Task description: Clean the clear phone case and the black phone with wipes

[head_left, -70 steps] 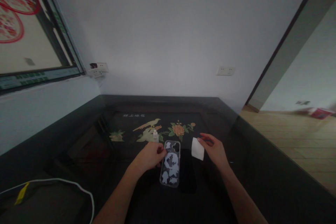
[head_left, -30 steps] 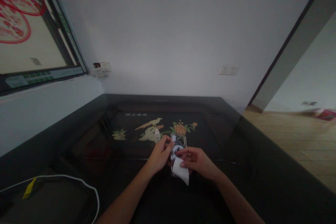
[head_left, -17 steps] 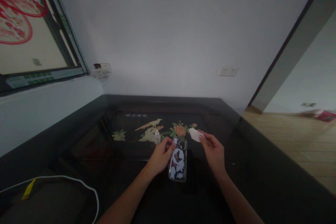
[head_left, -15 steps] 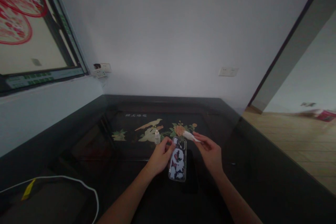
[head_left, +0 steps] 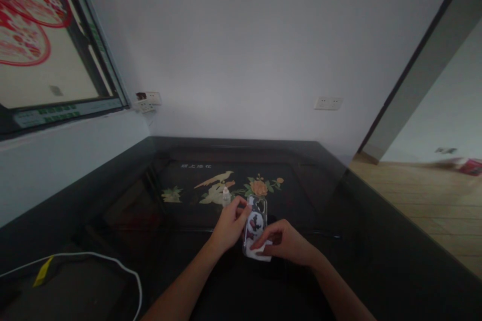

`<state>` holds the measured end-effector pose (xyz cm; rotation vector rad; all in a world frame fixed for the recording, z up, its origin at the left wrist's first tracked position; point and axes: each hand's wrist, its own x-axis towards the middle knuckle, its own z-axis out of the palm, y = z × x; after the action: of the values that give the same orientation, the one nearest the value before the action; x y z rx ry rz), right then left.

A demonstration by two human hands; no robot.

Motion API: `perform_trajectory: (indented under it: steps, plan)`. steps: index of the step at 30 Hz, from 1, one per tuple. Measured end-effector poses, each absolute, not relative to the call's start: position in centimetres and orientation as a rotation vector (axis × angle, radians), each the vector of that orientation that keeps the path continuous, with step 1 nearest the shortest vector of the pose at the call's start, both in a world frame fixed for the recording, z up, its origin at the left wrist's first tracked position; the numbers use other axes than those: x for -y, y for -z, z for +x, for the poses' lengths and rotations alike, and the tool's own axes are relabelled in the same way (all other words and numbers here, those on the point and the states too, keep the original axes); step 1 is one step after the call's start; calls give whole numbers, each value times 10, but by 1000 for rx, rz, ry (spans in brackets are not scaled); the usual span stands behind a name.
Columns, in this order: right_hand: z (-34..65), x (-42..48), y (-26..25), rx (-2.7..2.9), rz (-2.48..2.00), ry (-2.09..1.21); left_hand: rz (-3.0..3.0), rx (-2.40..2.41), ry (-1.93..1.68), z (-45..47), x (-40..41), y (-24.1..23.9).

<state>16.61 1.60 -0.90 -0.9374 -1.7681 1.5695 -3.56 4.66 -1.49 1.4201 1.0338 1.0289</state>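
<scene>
R hand (head_left: 284, 243) is now pinching the white tissue (head_left: 263, 257) against the lower end of the phone case (head_left: 256, 220); approx. 0.5 s ago it was holding it off the case, right of the sm. bottle (head_left: 226, 196). L hand (head_left: 232, 220) is still gripping the case's upper-left edge, nearer than & right of bottle. Chars (head_left: 196, 166) on black table (head_left: 320, 185), beyond-left of bottle, are partly legible, incl. 上, 花.

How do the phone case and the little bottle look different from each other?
The phone case is long and flat, while the bottle is smaller and pale-topped. The phone case is decorated with white shapes; the bottle looks plain. The left hand holds the phone case, whereas the bottle stands upright just beyond that hand. Both look see-through in part.
</scene>
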Motion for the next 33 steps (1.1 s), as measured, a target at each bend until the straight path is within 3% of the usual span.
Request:
perform_trajectory:
  steps: [7, 14, 19, 26, 33]
  plan:
    - [177, -26, 19, 1374, -744, -1786, 1361, -1021, -1040, -37, -50, 21]
    - [182, -44, 16, 841, -850, -1428, 1090, -969, -946, -30, -56, 37]
    - [192, -57, 31, 692, -996, -1206, 806, -730, -708, -31, -48, 23]
    - [197, -58, 33, 736, -1131, -951, 668, -520, -595, -29, -34, 10]
    - [180, -40, 21, 1216, -1084, -530, 669, -558, -625, -21, -35, 20]
